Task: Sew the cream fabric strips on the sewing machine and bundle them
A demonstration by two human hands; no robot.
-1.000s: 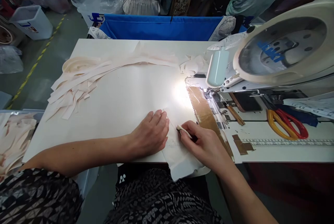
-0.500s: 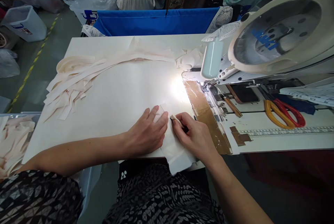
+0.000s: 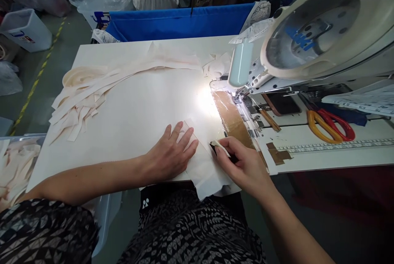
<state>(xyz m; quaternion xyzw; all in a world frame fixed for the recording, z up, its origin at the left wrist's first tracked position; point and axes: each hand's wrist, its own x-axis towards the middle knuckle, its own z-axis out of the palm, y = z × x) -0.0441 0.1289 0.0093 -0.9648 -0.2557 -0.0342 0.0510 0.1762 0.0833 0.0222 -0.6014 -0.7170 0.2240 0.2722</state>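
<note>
A pale cream fabric piece [image 3: 205, 169] lies at the table's front edge, its lower end hanging over toward my lap. My left hand [image 3: 172, 153] rests flat on the fabric's left side, fingers spread. To the right of the fabric, my right hand [image 3: 243, 161] is closed around a small dark tool with a cream part [image 3: 219, 147]. Its tip points left, and my fingers cover most of it, so its exact kind is hidden. A straight crease or edge runs slantwise on the fabric between the hands.
A sewing machine [image 3: 308, 30] stands at the right, its lamp lighting the white table [image 3: 147, 104]. Near it lie scissors [image 3: 324, 126], a wooden-handled tool [image 3: 271, 120] and a phone [image 3: 281, 104]. Cream fabric strips [image 3: 83, 95] are heaped at the left; a bin [image 3: 21, 165] holds more.
My right hand has moved right, away from my left hand, with the small tool still in it. My left fingers have spread a little. The whole view has shifted slightly.
</note>
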